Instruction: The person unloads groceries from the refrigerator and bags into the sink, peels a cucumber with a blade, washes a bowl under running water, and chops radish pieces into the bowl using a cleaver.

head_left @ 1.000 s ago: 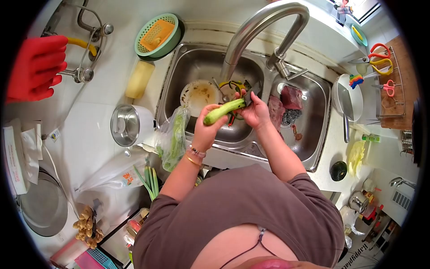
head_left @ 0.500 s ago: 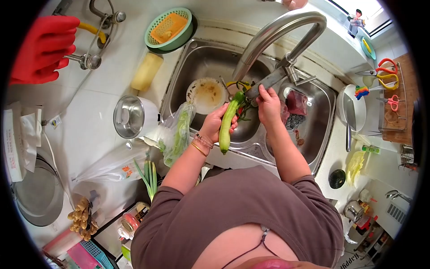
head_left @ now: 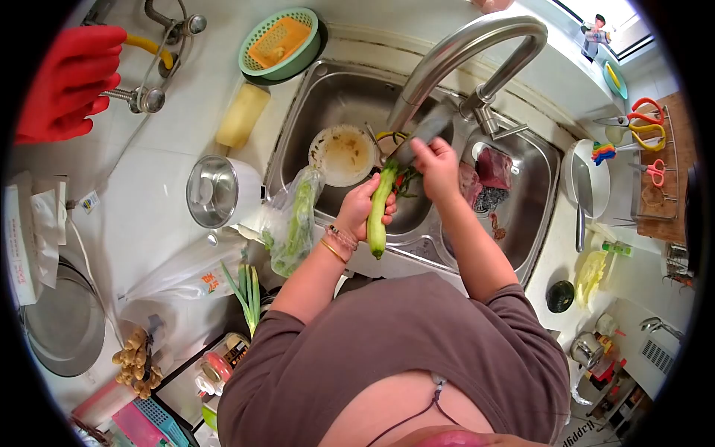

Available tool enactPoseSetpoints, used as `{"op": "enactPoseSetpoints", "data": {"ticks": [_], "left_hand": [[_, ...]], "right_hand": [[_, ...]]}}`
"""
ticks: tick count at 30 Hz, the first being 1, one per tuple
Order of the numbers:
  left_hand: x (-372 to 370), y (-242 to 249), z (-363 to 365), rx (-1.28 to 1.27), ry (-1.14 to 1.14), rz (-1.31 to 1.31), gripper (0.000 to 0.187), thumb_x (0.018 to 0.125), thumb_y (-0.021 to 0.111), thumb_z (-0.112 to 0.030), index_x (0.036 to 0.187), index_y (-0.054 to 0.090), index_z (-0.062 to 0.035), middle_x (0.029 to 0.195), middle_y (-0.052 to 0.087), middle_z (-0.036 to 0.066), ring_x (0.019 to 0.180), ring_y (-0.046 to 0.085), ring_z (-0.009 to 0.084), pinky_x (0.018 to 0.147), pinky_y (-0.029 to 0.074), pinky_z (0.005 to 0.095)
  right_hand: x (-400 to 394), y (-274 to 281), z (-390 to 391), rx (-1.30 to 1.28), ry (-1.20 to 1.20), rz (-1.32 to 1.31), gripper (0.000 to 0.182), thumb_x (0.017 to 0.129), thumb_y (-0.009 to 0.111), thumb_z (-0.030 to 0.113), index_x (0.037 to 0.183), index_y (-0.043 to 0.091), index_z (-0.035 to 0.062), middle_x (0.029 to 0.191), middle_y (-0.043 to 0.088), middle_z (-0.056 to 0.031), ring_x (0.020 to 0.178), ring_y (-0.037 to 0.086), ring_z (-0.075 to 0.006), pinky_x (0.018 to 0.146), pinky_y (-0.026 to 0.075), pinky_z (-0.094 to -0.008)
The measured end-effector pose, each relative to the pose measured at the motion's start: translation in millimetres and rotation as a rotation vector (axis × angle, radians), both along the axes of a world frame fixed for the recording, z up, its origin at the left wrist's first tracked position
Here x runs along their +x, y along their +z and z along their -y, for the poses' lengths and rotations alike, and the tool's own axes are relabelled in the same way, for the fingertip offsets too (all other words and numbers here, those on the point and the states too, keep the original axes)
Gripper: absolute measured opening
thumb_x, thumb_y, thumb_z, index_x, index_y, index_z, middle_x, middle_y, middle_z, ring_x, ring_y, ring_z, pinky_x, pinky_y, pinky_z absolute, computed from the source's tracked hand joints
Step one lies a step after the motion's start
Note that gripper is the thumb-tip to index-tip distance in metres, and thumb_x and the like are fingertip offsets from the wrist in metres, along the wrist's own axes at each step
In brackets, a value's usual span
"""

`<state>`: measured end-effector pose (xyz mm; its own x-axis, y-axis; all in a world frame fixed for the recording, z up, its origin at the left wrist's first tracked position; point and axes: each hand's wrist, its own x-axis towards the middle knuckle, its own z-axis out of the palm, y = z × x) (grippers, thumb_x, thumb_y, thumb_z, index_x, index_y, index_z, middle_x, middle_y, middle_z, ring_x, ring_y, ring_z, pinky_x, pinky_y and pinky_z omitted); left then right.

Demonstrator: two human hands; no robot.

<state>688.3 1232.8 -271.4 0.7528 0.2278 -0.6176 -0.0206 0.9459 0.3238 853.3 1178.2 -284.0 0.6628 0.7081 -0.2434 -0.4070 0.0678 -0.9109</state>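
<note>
My left hand (head_left: 359, 207) is wrapped round a long, light-green gourd (head_left: 378, 227), tilted over the front edge of the sink (head_left: 298, 123), its darker end pointing into the basin. In my right hand (head_left: 439, 170) is a knife (head_left: 430, 130) with a broad grey blade, blurred by motion. The blade lies close to the gourd's upper end; whether it touches cannot be made out. Dark green pieces (head_left: 407, 185) and something red lie beneath it, partly covered by my hands. Left of them in the basin sits a bowl (head_left: 344, 156) with brown residue.
The faucet (head_left: 477, 41) arches over the basin. Raw meat (head_left: 493, 170) lies in the smaller right basin. On the left counter stand a bagged green vegetable (head_left: 298, 223), a metal pot (head_left: 216, 192) and a green basket (head_left: 309, 52). A white bowl (head_left: 596, 175) is at the right.
The knife in my right hand has moved slightly up and left, its blade now blurred and turned. The gourd has tilted a little more upright in my left hand.
</note>
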Motion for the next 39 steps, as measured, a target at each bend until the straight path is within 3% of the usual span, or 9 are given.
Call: {"op": "enactPoseSetpoints", "data": {"ticks": [6, 10, 14, 19, 22, 27, 31, 35, 39], "left_hand": [[-9, -9, -1, -0.019, -0.017, 0.017, 0.025, 0.099, 0.033, -0.028, 0.103, 0.043, -0.0056, 0.078, 0.047, 0.009, 0.062, 0.044, 0.0157, 0.048, 0.038, 0.0246], [-8, -10, 2, 0.063, 0.026, -0.007, 0.020, 0.097, 0.039, -0.023, 0.106, 0.043, -0.0047, 0.082, 0.051, 0.011, 0.064, 0.047, 0.0173, 0.051, 0.041, 0.0272], [-11, -9, 3, 0.056, 0.019, 0.021, 0.017, 0.096, 0.044, -0.017, 0.105, 0.045, -0.0036, 0.086, 0.052, 0.012, 0.068, 0.049, 0.0184, 0.054, 0.043, 0.0283], [-9, -11, 1, 0.097, 0.037, 0.019, 0.016, 0.094, 0.046, -0.013, 0.108, 0.046, -0.0039, 0.089, 0.053, 0.012, 0.071, 0.050, 0.0180, 0.056, 0.044, 0.0285], [-14, -13, 4, 0.108, 0.012, -0.001, 0.017, 0.093, 0.051, -0.010, 0.109, 0.048, -0.0056, 0.089, 0.053, 0.011, 0.071, 0.051, 0.0181, 0.057, 0.045, 0.0293], [-12, -14, 6, 0.262, -0.004, -0.071, 0.034, 0.091, 0.054, -0.011, 0.124, 0.046, -0.0086, 0.086, 0.055, 0.008, 0.070, 0.053, 0.0156, 0.059, 0.048, 0.0287], [-12, -13, 6, 0.344, -0.033, -0.074, 0.029, 0.091, 0.054, -0.011, 0.119, 0.047, -0.0074, 0.085, 0.055, 0.007, 0.071, 0.054, 0.0150, 0.059, 0.048, 0.0279], [-11, -25, 2, 0.335, -0.029, -0.106, 0.043, 0.090, 0.055, -0.010, 0.131, 0.041, -0.0081, 0.087, 0.054, 0.007, 0.072, 0.054, 0.0144, 0.060, 0.048, 0.0286], [-13, -13, 7, 0.391, -0.070, -0.079, 0.051, 0.090, 0.056, -0.011, 0.137, 0.037, -0.0089, 0.087, 0.054, 0.007, 0.072, 0.054, 0.0137, 0.060, 0.048, 0.0278]], "right_hand": [[30, -23, -2, 0.015, -0.252, 0.050, 0.017, 0.082, 0.068, 0.013, 0.072, 0.060, 0.0023, 0.066, 0.055, 0.0031, 0.057, 0.045, -0.0044, 0.052, 0.035, -0.0210], [-2, -36, 5, -0.082, 0.175, 0.207, 0.016, 0.082, 0.068, 0.013, 0.073, 0.060, 0.0020, 0.066, 0.054, 0.0044, 0.057, 0.044, -0.0041, 0.052, 0.036, -0.0228], [28, -57, -8, -0.005, -0.204, 0.109, 0.015, 0.083, 0.066, 0.011, 0.076, 0.060, -0.0002, 0.071, 0.060, 0.0002, 0.060, 0.051, -0.0070, 0.054, 0.039, -0.0206], [-9, -25, 3, -0.085, 0.178, 0.049, 0.014, 0.082, 0.068, 0.014, 0.078, 0.062, 0.0020, 0.072, 0.059, 0.0011, 0.062, 0.049, -0.0054, 0.055, 0.038, -0.0217], [34, -63, -4, -0.125, -0.237, 0.123, 0.014, 0.082, 0.067, 0.013, 0.075, 0.060, 0.0028, 0.070, 0.059, -0.0009, 0.060, 0.049, -0.0072, 0.054, 0.039, -0.0231], [-9, -50, -5, -0.008, 0.125, 0.191, 0.020, 0.080, 0.069, 0.015, 0.069, 0.058, 0.0026, 0.063, 0.053, 0.0032, 0.058, 0.043, -0.0052, 0.051, 0.035, -0.0243], [37, -66, -1, -0.164, -0.275, 0.066, 0.015, 0.080, 0.066, 0.012, 0.073, 0.059, 0.0003, 0.068, 0.058, -0.0006, 0.057, 0.048, -0.0073, 0.052, 0.038, -0.0254], [-14, -31, 3, -0.100, 0.109, 0.164, 0.012, 0.079, 0.067, 0.010, 0.072, 0.059, 0.0059, 0.067, 0.055, 0.0039, 0.059, 0.044, -0.0058, 0.053, 0.034, -0.0236], [32, -68, 1, -0.188, -0.308, 0.027, 0.014, 0.083, 0.066, 0.015, 0.074, 0.060, 0.0053, 0.064, 0.054, 0.0017, 0.055, 0.042, -0.0063, 0.049, 0.032, -0.0235]]}}
